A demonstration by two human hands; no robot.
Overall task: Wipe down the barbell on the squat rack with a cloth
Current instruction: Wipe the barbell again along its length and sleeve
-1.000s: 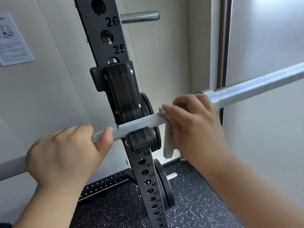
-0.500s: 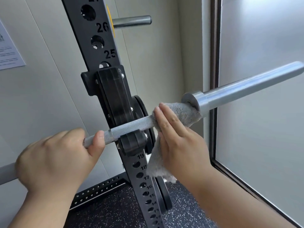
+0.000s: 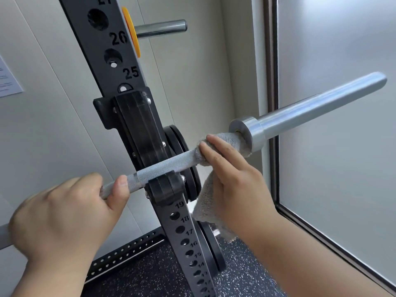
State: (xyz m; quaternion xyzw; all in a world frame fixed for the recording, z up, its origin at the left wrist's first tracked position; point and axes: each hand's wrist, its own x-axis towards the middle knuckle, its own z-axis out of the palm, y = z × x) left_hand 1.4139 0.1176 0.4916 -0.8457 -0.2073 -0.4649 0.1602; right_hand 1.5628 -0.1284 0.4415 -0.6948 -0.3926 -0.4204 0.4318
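Note:
A silver barbell lies in the black J-hook of the squat rack upright, its knurled shaft running left and its smooth sleeve pointing right. A grey cloth is wrapped round the shaft just inside the sleeve collar, its loose end hanging down. My right hand grips the cloth against the bar. My left hand grips the bare shaft left of the hook, thumb along the knurling.
Black weight plates hang behind the upright. A steel peg with an orange disc sticks out higher up. A frosted glass panel stands at the right, a notice sheet on the left wall. Speckled rubber floor lies below.
My right hand has slid the cloth along the shaft toward the collar, and more cloth shows over the bar. The view has shifted so the sleeve's end shows. The left hand keeps its grip.

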